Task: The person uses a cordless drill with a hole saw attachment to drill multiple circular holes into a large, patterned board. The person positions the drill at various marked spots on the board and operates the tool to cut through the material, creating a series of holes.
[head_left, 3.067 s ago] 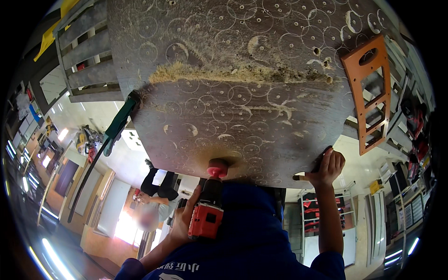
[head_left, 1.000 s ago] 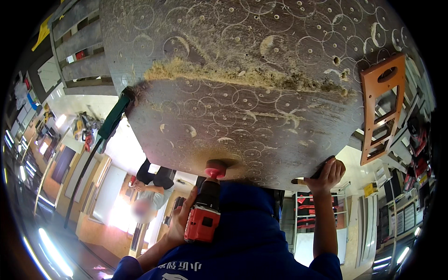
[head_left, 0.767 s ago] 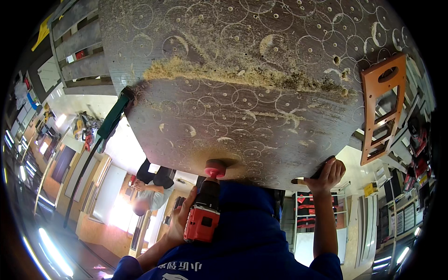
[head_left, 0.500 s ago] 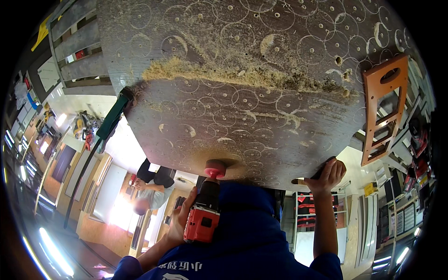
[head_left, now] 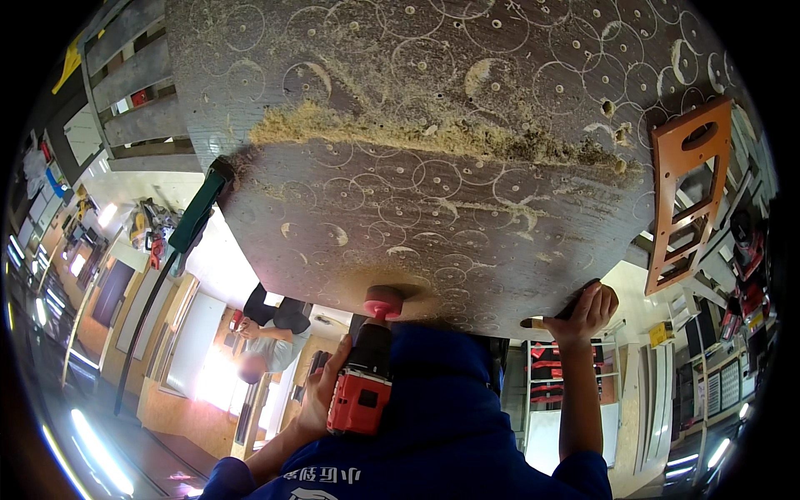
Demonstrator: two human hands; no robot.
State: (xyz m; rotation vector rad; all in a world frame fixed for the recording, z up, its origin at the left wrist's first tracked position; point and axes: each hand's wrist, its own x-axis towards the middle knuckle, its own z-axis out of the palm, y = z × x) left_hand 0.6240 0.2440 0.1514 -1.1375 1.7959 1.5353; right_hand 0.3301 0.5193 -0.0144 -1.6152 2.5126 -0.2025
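At the near edge of a brown board [head_left: 367, 179] marked with scored circles and small holes, my left hand [head_left: 321, 387] is wrapped around a red and black cordless drill [head_left: 362, 383]. A round red hole saw [head_left: 383, 301] on the drill's front end meets the board, with fine dust around it. Toward the near right corner, my right hand [head_left: 587, 315] is closed with bent fingers at the board's edge. A dark patch beneath those fingers is too unclear to name.
A ridge of sawdust [head_left: 358, 129] crosses the board. A dark green clamp [head_left: 200, 208] sits at its left edge, and an orange slotted plate [head_left: 687, 192] at its right. Another person [head_left: 271, 346] stands at lower left. Shelves with red items [head_left: 547, 371] stand at lower right.
Both hands and the drill keep nearly the same place. The view of the board's far part has shifted slightly.
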